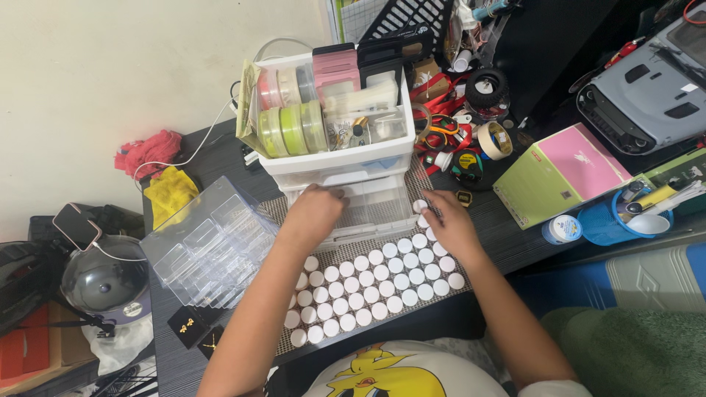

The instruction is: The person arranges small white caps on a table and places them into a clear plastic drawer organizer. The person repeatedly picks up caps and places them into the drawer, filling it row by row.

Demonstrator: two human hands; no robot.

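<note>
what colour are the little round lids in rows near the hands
White; the round lids lie in rows on the mat, clearest in the head view.

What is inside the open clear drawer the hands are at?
The clear drawer looks mostly bare through its wall; the left hand covers its left corner, hiding anything there. The right hand touches white round caps outside it.

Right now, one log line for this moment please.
left hand: on open clear drawer | right hand: fingers at white round caps | caps: rows on mat

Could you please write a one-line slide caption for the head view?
Left hand on a clear plastic drawer, right hand at rows of small white round lids on a mat.
</note>
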